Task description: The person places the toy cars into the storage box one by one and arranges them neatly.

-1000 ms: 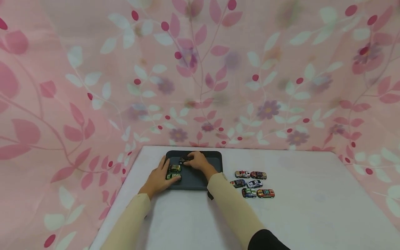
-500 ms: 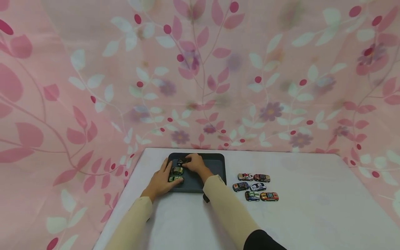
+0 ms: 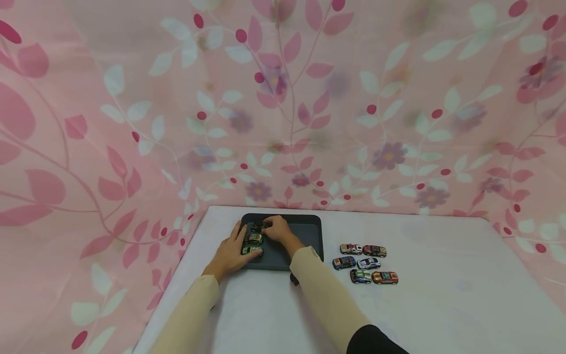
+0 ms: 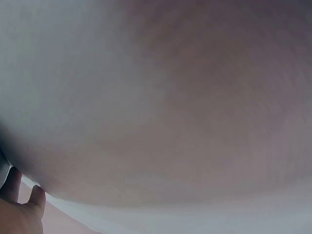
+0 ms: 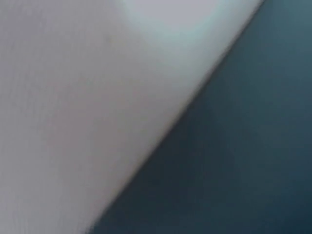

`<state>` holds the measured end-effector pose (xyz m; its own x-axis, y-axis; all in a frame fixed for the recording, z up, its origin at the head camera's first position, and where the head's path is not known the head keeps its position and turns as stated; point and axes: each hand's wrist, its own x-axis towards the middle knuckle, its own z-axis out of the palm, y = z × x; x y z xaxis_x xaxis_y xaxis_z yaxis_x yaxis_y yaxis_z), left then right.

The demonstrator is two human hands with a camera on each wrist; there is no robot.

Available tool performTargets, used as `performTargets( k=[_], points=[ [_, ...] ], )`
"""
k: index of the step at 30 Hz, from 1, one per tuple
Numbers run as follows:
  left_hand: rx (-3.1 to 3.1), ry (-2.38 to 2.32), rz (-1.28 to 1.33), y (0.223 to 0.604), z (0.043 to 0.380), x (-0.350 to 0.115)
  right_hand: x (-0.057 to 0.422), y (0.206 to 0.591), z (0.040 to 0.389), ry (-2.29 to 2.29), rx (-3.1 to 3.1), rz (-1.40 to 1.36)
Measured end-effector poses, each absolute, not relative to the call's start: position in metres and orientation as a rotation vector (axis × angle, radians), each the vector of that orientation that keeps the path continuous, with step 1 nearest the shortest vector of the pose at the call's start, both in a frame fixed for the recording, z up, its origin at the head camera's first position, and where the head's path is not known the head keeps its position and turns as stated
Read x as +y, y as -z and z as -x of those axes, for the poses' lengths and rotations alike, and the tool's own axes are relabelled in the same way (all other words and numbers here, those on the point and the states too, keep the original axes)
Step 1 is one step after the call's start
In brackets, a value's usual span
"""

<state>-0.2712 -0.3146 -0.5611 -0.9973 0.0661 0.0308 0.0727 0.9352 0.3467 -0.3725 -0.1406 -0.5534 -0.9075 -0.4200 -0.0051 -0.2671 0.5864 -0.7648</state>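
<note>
Okay, left hand spread over the left side of the tray, thumb by a green car; dark toy car near the far-left corner, pinched by the right hand. Probably light, stiff, slick, so grip its sides.

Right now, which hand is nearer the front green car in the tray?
Left: the left hand has its thumb at the green car; the right hand is farther off, at the dark car beyond.
</note>
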Motion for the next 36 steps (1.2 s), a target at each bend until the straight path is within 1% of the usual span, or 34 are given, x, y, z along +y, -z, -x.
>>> performTargets(
  k=[12, 19, 27, 36],
  points=[
    [-3.074, 0.567, 0.115, 0.5607, 0.2733, -0.3087, -0.1346, 0.5559, 0.3767, 1.160, 2.637, 0.616],
    [-3.046, 0.557, 0.138, 0.5651, 0.2751, -0.3119, -0.1370, 0.5529, 0.3731, 1.133, 2.647, 0.609],
    [-3.066, 0.566, 0.127, 0.5608, 0.2715, -0.3133, -0.1419, 0.5548, 0.3701, 1.198, 2.647, 0.521],
    [-3.066, 0.562, 0.125, 0.5589, 0.2719, -0.3134, -0.1421, 0.5517, 0.3685, 1.228, 2.627, 0.513]
  ],
)
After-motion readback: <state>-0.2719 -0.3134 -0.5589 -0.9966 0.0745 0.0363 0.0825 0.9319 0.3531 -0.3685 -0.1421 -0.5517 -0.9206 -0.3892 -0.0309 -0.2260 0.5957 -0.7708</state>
